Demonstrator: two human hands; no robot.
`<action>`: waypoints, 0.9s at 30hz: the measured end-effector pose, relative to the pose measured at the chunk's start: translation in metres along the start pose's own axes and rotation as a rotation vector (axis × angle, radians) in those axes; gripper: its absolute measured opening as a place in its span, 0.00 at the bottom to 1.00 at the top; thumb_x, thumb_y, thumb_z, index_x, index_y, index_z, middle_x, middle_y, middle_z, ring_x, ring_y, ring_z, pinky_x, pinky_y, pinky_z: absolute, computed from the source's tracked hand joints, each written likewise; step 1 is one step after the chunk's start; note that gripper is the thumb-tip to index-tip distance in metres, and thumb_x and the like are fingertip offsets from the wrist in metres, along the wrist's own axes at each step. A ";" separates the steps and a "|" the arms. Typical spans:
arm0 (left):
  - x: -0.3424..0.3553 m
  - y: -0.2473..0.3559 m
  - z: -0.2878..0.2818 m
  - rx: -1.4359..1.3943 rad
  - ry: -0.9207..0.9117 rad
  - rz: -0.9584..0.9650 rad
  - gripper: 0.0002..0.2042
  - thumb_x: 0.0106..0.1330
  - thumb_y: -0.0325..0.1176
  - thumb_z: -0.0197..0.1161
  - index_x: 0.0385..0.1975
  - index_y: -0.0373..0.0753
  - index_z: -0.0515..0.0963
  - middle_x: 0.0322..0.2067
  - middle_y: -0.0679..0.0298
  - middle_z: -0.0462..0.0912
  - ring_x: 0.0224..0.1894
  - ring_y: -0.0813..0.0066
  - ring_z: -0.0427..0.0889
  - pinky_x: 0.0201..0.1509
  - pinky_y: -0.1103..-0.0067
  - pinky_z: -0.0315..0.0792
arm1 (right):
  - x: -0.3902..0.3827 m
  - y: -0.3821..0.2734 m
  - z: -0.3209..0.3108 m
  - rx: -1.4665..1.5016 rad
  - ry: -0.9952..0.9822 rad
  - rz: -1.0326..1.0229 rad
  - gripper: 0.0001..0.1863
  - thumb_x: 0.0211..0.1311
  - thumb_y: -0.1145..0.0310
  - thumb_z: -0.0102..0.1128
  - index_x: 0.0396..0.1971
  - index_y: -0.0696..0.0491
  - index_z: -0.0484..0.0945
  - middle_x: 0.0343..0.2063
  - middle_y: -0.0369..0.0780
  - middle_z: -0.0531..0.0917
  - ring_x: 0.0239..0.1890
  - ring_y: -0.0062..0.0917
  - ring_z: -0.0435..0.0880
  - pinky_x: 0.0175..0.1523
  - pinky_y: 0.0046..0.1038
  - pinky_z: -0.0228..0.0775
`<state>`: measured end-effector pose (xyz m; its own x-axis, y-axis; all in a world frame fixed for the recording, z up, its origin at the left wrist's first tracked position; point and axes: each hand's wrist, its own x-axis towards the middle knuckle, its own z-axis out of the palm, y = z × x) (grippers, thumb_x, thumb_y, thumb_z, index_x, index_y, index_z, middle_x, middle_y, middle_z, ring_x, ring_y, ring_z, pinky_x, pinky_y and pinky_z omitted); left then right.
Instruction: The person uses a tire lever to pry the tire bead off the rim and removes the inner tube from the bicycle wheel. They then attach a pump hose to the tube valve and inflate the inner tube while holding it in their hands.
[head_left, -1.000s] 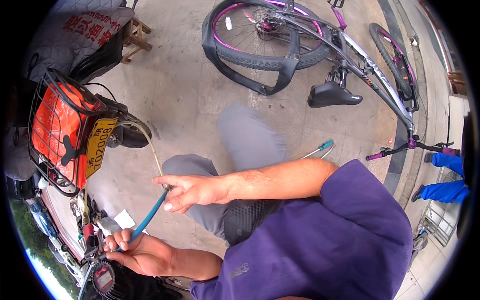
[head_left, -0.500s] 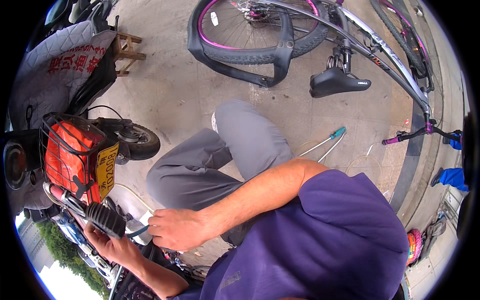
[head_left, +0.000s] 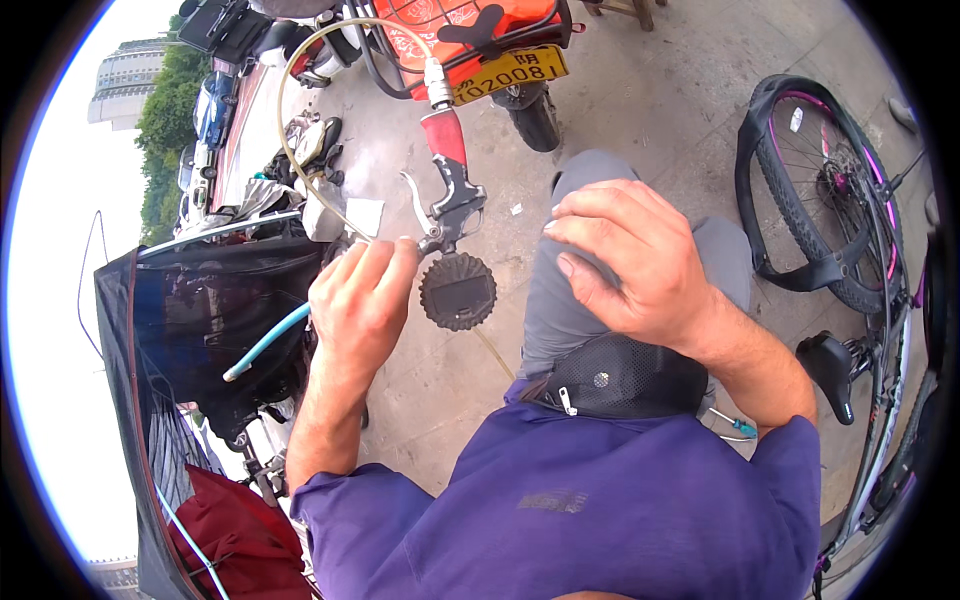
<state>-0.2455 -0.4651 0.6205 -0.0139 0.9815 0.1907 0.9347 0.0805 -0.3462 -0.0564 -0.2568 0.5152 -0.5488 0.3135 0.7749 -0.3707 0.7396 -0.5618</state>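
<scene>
My left hand is closed around the blue hose of a tire inflator gun, where the hose meets the gun; the hose's loose end sticks out to the left. The inflator has a red grip, a silver lever and a round gauge in a ribbed black cover. From its top fitting a pale yellowish air hose curves down to the left. My right hand hovers above my grey-trousered knee, fingers stretched and thumb apart, holding nothing.
A bicycle lies at the right; over its wheel hangs a loose black tire. An electric scooter with a basket of orange stuff stands ahead. A dark canopy is on the left; a teal-handled tool lies by my right arm.
My view has swung left. My right hand has let go of the blue hose and lifted away, opening. My left hand has shifted from the gauge to the hose.
</scene>
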 end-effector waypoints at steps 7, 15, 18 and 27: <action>-0.005 0.060 -0.083 0.016 -0.094 0.235 0.13 0.47 0.25 0.66 0.35 0.36 0.82 0.26 0.62 0.74 0.26 0.70 0.77 0.26 0.75 0.71 | 0.061 -0.065 0.051 0.263 -0.295 0.117 0.38 0.69 0.44 0.61 0.61 0.64 0.73 0.54 0.53 0.81 0.58 0.48 0.79 0.62 0.45 0.71; 0.025 0.097 -0.124 -0.308 -0.797 0.518 0.12 0.53 0.29 0.63 0.37 0.36 0.78 0.26 0.64 0.78 0.32 0.68 0.84 0.33 0.73 0.77 | 0.122 -0.107 0.099 1.114 -1.172 0.452 0.45 0.68 0.42 0.64 0.65 0.69 0.67 0.53 0.53 0.81 0.46 0.40 0.89 0.56 0.41 0.79; 0.058 0.126 -0.123 -0.402 -0.900 0.660 0.09 0.54 0.30 0.63 0.35 0.36 0.79 0.26 0.63 0.80 0.34 0.66 0.85 0.38 0.71 0.79 | 0.105 -0.132 0.060 1.595 -0.761 0.492 0.30 0.70 0.64 0.64 0.62 0.68 0.65 0.35 0.49 0.85 0.31 0.35 0.89 0.37 0.33 0.85; 0.200 0.336 0.125 -0.749 -0.563 1.503 0.04 0.56 0.34 0.68 0.26 0.42 0.84 0.26 0.65 0.83 0.38 0.68 0.83 0.56 0.69 0.71 | -0.198 0.093 -0.202 0.986 1.073 1.032 0.19 0.83 0.54 0.46 0.59 0.52 0.72 0.25 0.33 0.72 0.19 0.16 0.68 0.25 0.25 0.65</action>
<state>0.0216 -0.2201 0.4274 0.9700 0.0741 -0.2316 0.1982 -0.7926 0.5766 0.1693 -0.1303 0.3677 -0.2945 0.8837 -0.3639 -0.7144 -0.4565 -0.5303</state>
